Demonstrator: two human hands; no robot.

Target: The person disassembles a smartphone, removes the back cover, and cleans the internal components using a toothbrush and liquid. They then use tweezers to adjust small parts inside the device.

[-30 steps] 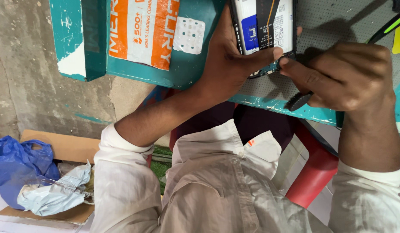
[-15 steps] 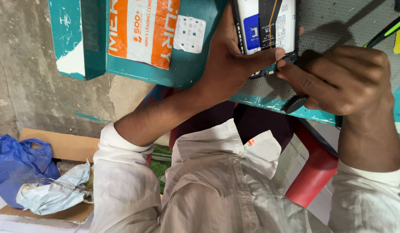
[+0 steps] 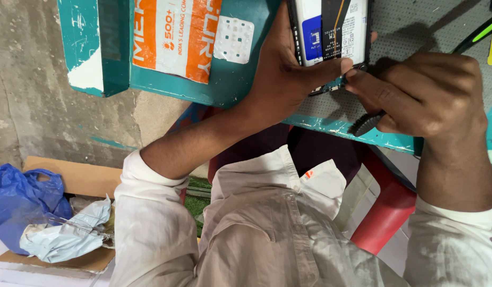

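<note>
On the teal-edged grey worktop [image 3: 416,26], the left hand [image 3: 288,69] has its grip closed around an opened black-framed phone [image 3: 331,29], while the right hand [image 3: 426,90] pinches a black ridged-handled screwdriver [image 3: 366,123] at the phone's lower edge.

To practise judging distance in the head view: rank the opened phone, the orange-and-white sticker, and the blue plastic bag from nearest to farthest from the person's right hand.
1. The opened phone, touching the right hand at its fingertips.
2. The orange-and-white sticker, on the teal table's side, beyond the left hand.
3. The blue plastic bag, in the cardboard box at lower left.
</note>
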